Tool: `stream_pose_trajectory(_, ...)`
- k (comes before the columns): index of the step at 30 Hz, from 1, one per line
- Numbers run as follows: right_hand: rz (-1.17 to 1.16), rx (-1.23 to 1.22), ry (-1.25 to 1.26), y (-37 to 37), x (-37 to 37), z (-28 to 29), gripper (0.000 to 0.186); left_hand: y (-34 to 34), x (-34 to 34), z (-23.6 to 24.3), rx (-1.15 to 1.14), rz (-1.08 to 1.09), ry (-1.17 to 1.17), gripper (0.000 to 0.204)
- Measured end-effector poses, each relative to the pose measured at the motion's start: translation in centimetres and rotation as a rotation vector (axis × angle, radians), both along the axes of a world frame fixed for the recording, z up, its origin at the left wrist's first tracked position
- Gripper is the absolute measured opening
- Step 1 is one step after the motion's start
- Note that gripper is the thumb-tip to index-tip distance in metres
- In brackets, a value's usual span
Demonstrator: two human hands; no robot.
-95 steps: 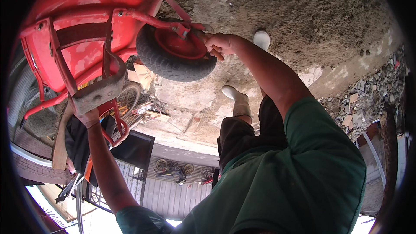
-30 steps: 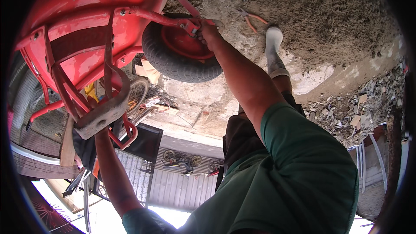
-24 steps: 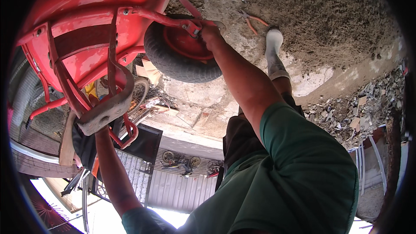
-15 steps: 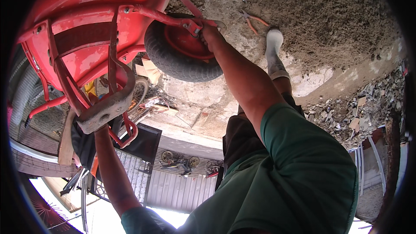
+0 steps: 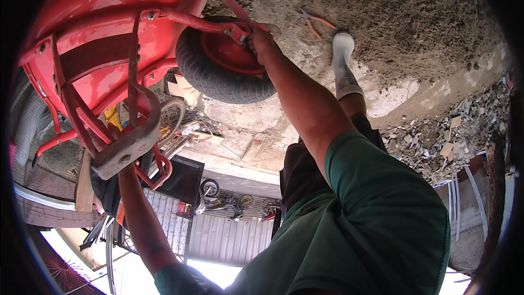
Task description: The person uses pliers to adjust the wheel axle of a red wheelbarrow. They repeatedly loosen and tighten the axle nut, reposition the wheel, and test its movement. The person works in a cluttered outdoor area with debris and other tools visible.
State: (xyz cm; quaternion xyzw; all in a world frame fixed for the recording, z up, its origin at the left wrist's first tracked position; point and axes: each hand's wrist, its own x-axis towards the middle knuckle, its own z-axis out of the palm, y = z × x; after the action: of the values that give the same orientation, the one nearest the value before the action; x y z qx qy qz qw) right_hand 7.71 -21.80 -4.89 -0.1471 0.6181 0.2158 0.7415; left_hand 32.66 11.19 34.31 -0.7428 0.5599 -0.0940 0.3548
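Note:
A red wheelbarrow [image 5: 103, 33] fills the upper left, tilted so that its underside and frame face me. Its black-tyred wheel [image 5: 234, 87] with a red rim lies close to my right hand. My right hand [image 5: 263, 45] is closed round the frame end beside the axle bracket [image 5: 238, 35]. Behind the flat, dirt-coated foot of the wheelbarrow's leg stand [image 5: 128, 152], my left hand [image 5: 114, 131] is wrapped about a red leg bar; most of its fingers are hidden. Orange-handled pliers [image 5: 311, 22] lie on the ground just beyond my white boot [image 5: 343, 49].
Loose dark soil [image 5: 415, 27] covers the upper right ground. A heap of rubble [image 5: 426, 136] lies along the right side. Below the wheelbarrow are a bicycle wheel [image 5: 173, 116], scraps of board [image 5: 184, 90] and a black panel [image 5: 183, 177]. Corrugated metal sheeting [image 5: 224, 237] stands behind me.
The wheelbarrow's body and leg stand have shifted slightly left and down in the picture, both hands moving with them. The view has also shifted a little. Both grips look the same.

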Motion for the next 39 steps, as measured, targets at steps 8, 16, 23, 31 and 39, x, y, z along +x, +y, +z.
stream_pose_trajectory(8,-0.119,-0.253,0.006,3.0,-0.1,-6.6,0.022,-1.5,1.2,-1.6,-0.017,-0.013,0.025,0.059)
stream_pose_trajectory(16,-0.051,-0.026,-0.008,-0.8,0.7,1.2,0.025,-0.8,0.2,-0.3,0.009,0.002,0.006,0.059)
stream_pose_trajectory(23,-0.102,-0.207,-0.092,0.8,0.8,-1.6,0.022,-1.7,0.6,-1.3,-0.002,-0.021,0.017,0.06)
stream_pose_trajectory(31,-0.054,-0.068,-0.048,-1.2,1.3,1.9,0.026,-1.5,-0.1,-0.6,0.002,-0.013,0.009,0.061)
stream_pose_trajectory(39,-0.046,-0.29,0.017,0.5,1.0,-0.3,0.017,-1.9,-0.3,-0.9,0.0,-0.017,0.021,0.061)
